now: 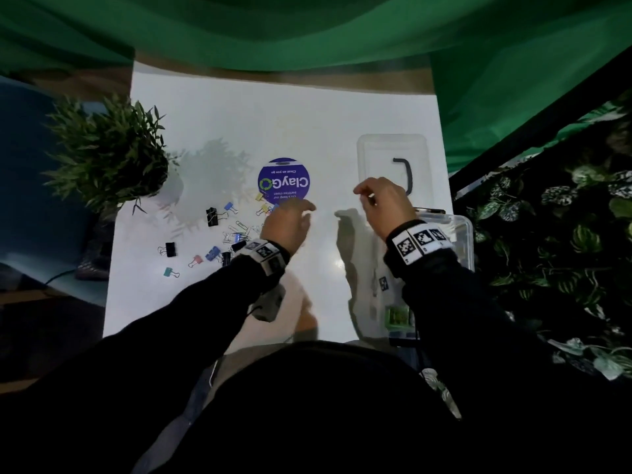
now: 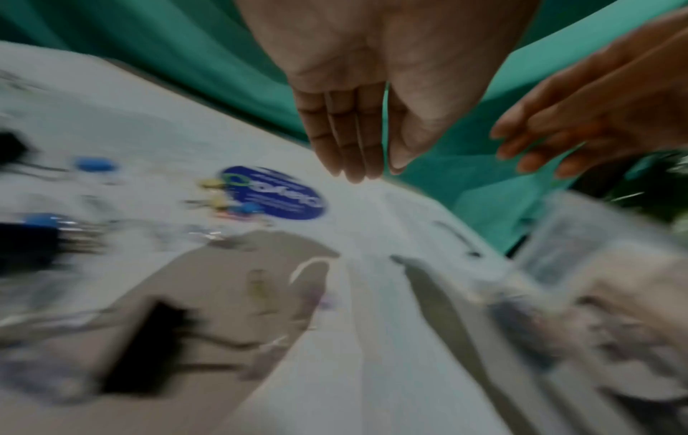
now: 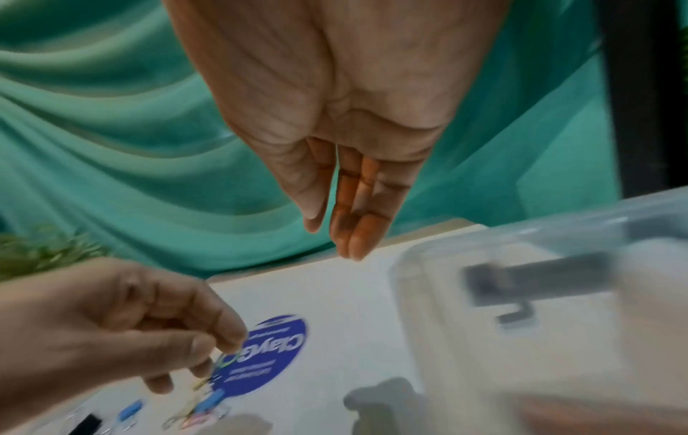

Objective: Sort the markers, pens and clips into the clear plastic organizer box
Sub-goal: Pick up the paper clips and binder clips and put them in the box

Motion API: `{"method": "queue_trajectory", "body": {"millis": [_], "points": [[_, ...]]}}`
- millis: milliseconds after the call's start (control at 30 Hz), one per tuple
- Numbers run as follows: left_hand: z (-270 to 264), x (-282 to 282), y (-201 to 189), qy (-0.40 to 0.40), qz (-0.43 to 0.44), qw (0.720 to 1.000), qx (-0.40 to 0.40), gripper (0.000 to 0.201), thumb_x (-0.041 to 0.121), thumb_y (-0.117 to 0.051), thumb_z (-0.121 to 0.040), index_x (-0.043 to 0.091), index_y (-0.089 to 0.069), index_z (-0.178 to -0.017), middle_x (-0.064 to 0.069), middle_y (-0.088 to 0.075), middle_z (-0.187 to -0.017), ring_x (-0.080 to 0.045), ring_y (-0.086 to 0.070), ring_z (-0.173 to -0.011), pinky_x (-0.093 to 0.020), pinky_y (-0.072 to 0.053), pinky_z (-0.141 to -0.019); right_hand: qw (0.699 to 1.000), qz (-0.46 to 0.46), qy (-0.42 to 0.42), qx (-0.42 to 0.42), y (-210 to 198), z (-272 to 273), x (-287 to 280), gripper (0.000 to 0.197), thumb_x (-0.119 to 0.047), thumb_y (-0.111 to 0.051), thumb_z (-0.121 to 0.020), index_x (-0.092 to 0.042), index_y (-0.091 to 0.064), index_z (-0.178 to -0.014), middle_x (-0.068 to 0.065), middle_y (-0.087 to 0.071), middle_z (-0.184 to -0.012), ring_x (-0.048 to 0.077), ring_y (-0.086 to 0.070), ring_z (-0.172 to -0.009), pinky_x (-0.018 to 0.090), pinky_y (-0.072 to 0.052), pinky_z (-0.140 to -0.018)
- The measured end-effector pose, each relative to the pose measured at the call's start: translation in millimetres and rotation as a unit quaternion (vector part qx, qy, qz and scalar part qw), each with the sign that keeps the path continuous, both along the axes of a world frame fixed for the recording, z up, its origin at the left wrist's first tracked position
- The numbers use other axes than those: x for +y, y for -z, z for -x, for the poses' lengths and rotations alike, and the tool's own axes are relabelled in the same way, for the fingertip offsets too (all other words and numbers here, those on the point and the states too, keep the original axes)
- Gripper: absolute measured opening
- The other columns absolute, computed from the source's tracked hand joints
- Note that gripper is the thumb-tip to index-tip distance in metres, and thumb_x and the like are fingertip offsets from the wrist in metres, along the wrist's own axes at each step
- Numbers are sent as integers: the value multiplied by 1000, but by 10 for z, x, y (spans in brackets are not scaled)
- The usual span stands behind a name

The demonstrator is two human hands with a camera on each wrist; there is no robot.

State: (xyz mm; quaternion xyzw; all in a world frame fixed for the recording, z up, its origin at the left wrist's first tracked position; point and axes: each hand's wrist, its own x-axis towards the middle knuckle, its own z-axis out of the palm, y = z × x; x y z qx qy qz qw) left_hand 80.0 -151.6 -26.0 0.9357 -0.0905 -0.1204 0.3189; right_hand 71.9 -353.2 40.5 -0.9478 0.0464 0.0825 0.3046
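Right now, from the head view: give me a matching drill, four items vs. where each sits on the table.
Items:
1. potted plant
2. round blue sticker
3. clear lid
4. teal binder clip

Places:
A. far right, with a dark handle
B. middle of the white table
C. left edge
D. nearest end of the clip scatter

Pairs: 1-C, 2-B, 3-A, 4-D

Binder clips in black, blue, pink, teal and yellow, mixed with silver paper clips, lie scattered on the left of the white table, while the clear plastic organizer box sits open at the right edge, its clear lid lying flat just beyond it.
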Motion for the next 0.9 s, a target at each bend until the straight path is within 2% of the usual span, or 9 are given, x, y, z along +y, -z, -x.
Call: {"method": "queue_trajectory", "body": {"millis": [100,233,367,500,567,633,733,800,900], "points": [[-157,565,284,15,-82,996,1,33,3,-50,-84,12,-63,-112,-13,-63,-114,-35,-60,-100,-41,-51,-81,995,7,-88,40,261,-214,575,31,-5,-48,-93,-12,-63,-120,10,-61,-122,25,-60,-108,35,-47,-97],[-154,981,615,115,-166,979,30,49,-1,-53,-79,4,-56,-128,-22,-57,-130,-40,-61,-108,-47,-53,-80,967,59,-225,105,639,-333,1277,43,1,-53,-88,-10,-55,-130,11,-53,-134,29,-53,-121,39,-44,-102],[-117,1191,689,152,-199,965,73,63,11,-61,-81,5,-42,-140,-14,-37,-150,-31,-43,-133,-44,-42,-103,933,115,-314,134,972,-392,1488,40,0,-52,-86,-5,-53,-126,11,-48,-135,30,-47,-124,45,-46,-97],[-206,1327,673,116,-217,968,49,56,7,-52,-86,8,-40,-141,-14,-30,-153,-32,-34,-138,-45,-29,-109,931,136,-305,146,1101,-457,1314,58,7,-57,-78,-6,-49,-134,9,-45,-140,29,-50,-122,39,-46,-97],[-298,1257,634,111,-181,977,10,56,3,-53,-82,5,-44,-137,-17,-37,-149,-33,-41,-133,-46,-36,-105,944,118,-267,153,1147,-486,1213,66,10,-61,-74,-12,-50,-135,6,-48,-138,29,-56,-114,36,-49,-90],[-403,1148,625,155,-141,977,-41,56,-1,-53,-76,0,-49,-132,-21,-49,-138,-34,-54,-120,-44,-47,-93,954,104,-240,146,1193,-518,1174,59,6,-64,-74,-18,-54,-127,3,-56,-127,28,-60,-109,35,-51,-85],[-458,1091,653,180,-166,969,-45,66,-6,-58,-63,2,-52,-128,-17,-55,-131,-31,-61,-103,-40,-52,-76,964,92,-213,131,1128,-625,1221,47,1,-55,-85,-17,-53,-129,7,-58,-128,29,-57,-113,36,-49,-91],[-416,1129,677,173,-177,968,-32,65,-6,-60,-66,1,-52,-130,-17,-52,-137,-32,-59,-112,-44,-49,-85,961,102,-225,127,1058,-736,1297,53,3,-51,-87,-14,-46,-137,9,-51,-137,29,-52,-122,38,-46,-97],[-328,1250,706,146,-195,970,-13,57,-3,-48,-84,6,-43,-140,-11,-35,-152,-28,-38,-137,-47,-30,-109,937,130,-299,126,1016,-872,1459,69,5,-51,-86,-11,-27,-149,9,-27,-156,27,-31,-142,41,-34,-111]]}}
